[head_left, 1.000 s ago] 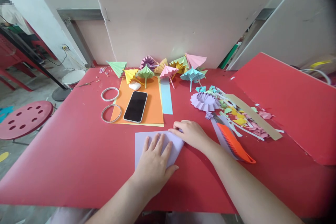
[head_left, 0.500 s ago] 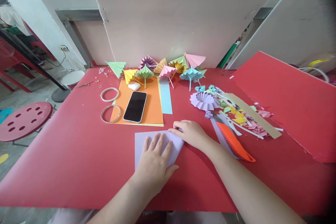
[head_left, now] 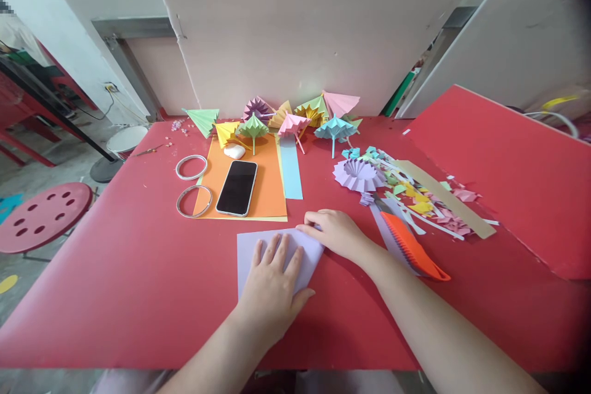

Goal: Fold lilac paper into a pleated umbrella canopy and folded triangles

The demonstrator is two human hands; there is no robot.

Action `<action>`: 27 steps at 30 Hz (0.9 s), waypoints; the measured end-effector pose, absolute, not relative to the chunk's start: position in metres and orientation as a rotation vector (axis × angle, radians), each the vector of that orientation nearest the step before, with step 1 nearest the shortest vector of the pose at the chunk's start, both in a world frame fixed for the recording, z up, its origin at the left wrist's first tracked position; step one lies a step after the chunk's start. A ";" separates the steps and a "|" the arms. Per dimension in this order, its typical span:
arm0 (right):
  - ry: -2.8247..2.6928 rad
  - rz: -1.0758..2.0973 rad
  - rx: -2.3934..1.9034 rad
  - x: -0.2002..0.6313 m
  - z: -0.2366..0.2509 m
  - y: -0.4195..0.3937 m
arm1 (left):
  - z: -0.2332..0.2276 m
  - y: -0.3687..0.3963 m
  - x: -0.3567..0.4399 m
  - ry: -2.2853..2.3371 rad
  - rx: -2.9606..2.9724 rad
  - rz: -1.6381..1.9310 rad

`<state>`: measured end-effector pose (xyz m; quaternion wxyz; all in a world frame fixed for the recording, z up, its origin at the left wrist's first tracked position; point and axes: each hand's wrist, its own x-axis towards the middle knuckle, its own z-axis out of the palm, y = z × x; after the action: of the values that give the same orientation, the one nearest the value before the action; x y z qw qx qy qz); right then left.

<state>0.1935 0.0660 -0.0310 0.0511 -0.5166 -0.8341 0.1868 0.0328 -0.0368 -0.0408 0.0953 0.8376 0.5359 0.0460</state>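
A sheet of lilac paper (head_left: 249,252) lies on the red table in front of me, its right side folded over at a slant. My left hand (head_left: 274,277) rests flat on the sheet with its fingers spread, covering much of the lower part. At the top right corner, the curled fingers of my right hand (head_left: 329,233) grip the folded edge. Just right of that hand is an orange-handled cutting tool (head_left: 410,249), lying over a lilac strip. A pleated lilac paper ring (head_left: 359,175) sits beyond it.
Small paper umbrellas (head_left: 253,127) line the back. A phone (head_left: 237,188) rests on orange paper (head_left: 270,197), beside two bangles (head_left: 194,201) and a blue strip (head_left: 290,169). Paper scraps (head_left: 422,203) and a tan strip (head_left: 446,198) lie right, near a raised red board (head_left: 503,178).
The camera view has shifted slightly. Both hands and the lilac paper look the same as before.
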 end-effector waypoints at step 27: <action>-2.526 0.604 -1.578 0.195 -0.030 0.066 | -0.042 -0.037 0.033 1.595 2.510 0.150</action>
<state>0.1945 0.0665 -0.0301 0.0510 -0.5186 -0.8301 0.1986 0.0330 -0.0371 -0.0418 0.0820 0.8401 0.5338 0.0502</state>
